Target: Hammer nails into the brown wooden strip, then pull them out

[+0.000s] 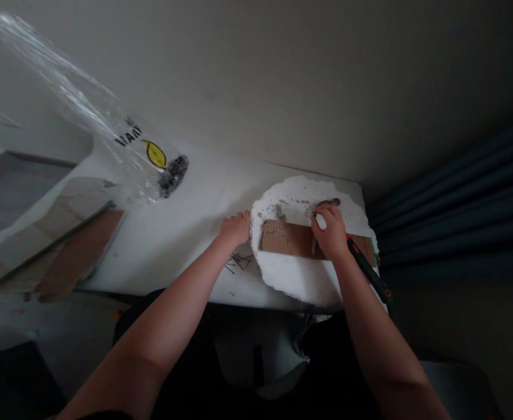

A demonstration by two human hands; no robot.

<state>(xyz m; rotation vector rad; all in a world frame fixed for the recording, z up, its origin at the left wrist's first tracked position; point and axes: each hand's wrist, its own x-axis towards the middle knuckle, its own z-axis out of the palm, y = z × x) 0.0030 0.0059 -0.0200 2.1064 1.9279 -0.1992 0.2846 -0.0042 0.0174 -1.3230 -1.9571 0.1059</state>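
Note:
My right hand (331,230) is over a brown wooden board (299,238), thumb and forefinger pinched around what looks like a nail (314,214). Many small nail heads (276,228) dot the board's left end. The board lies on a rough-edged white round slab (300,274). A hammer (367,262) with a dark green and red handle lies under my right hand and forearm, its head showing beyond the fingers. At the slab's left edge rests my left hand (236,228), fingers curled; what they hold, if anything, is hidden. Loose nails (238,261) lie just below it.
A white table (164,256) stands against a grey wall. A clear plastic bag (138,157) with a yellow print is at the upper left. Brown panels (81,251) lie at the left. A dark blue curtain (457,204) hangs close to the table's right end.

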